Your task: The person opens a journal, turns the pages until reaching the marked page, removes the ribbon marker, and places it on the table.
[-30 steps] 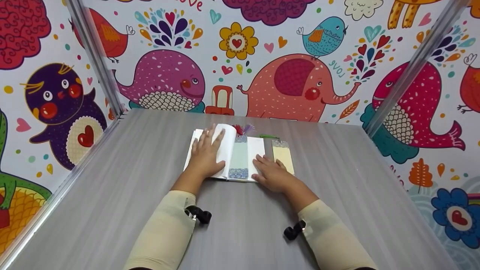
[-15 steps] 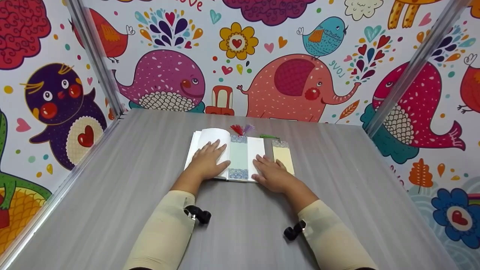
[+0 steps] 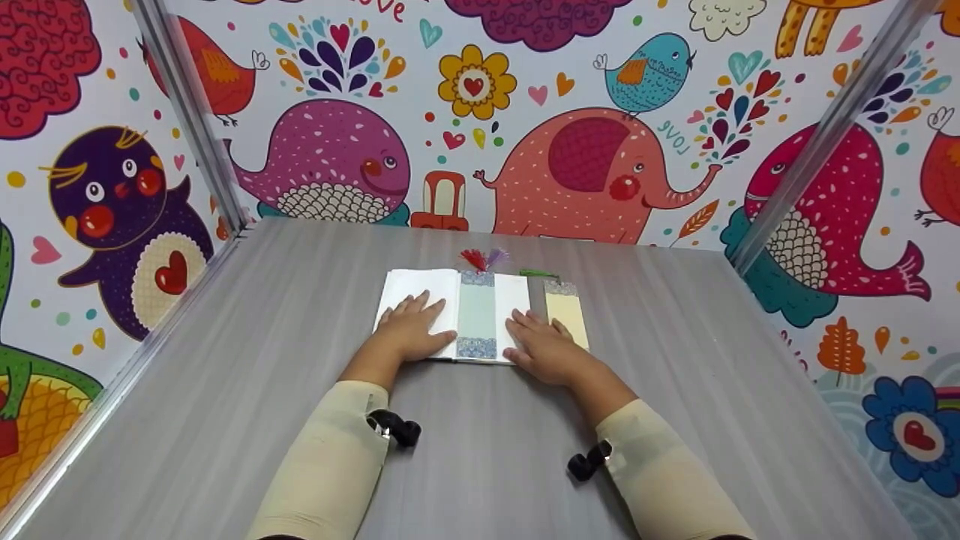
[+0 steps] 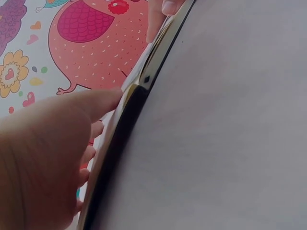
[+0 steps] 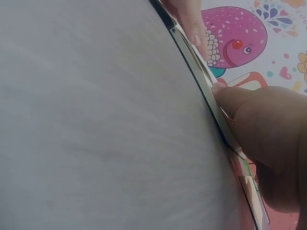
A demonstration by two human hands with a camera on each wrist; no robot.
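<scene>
An open book (image 3: 421, 283) with blank white pages lies on the grey table. Along its right page, beside the fold, lies a pale green bookmark (image 3: 477, 307) with blue patterned ends and red and purple tassels (image 3: 484, 260) at the top. My left hand (image 3: 411, 328) rests flat with spread fingers on the left page. On the right page's outer part rests my right hand (image 3: 547, 346), its fingers straight. Right of the book is a pale yellow bookmark (image 3: 567, 315) with a green tassel (image 3: 538, 273), partly hidden by the right hand. In the left wrist view, the left thumb (image 4: 108, 98) touches the book's near edge.
The grey table (image 3: 480, 450) reaches back to a wall (image 3: 555, 90) printed with cartoon animals. Metal posts (image 3: 191, 112) stand at both back corners. Small black cameras (image 3: 396, 429) are strapped to both sleeves.
My left hand has slid down the left page toward me, and the page that stood curled up now lies flat. The right hand stays where it was.
</scene>
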